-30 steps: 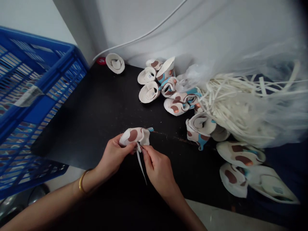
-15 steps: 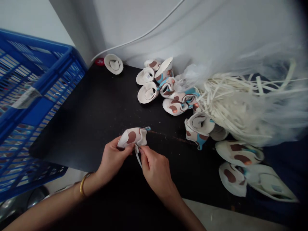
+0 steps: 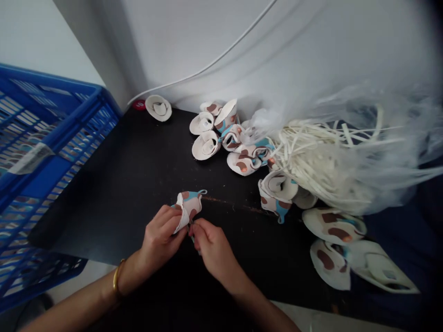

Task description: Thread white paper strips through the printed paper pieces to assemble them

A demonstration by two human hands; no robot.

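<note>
My left hand (image 3: 161, 237) grips a small cream shoe upper (image 3: 188, 206) with brown patches and a blue tab, held just above the black table (image 3: 131, 180). My right hand (image 3: 211, 246) pinches a thin white lace at the upper's lower edge; the lace is almost wholly hidden behind its fingers. The two hands touch each other near the table's front. A gold bangle (image 3: 117, 279) circles my left wrist.
A blue plastic crate (image 3: 51, 152) stands at the left. Several more patterned uppers (image 3: 228, 138) lie heaped at the back and along the right (image 3: 334, 226). A clear bag of white laces (image 3: 328, 161) fills the right. A white cable (image 3: 207, 67) runs along the wall.
The upper has been turned on edge in my left hand. The hanging lace has shortened out of sight under my right fingers. The view has tilted upward a little.
</note>
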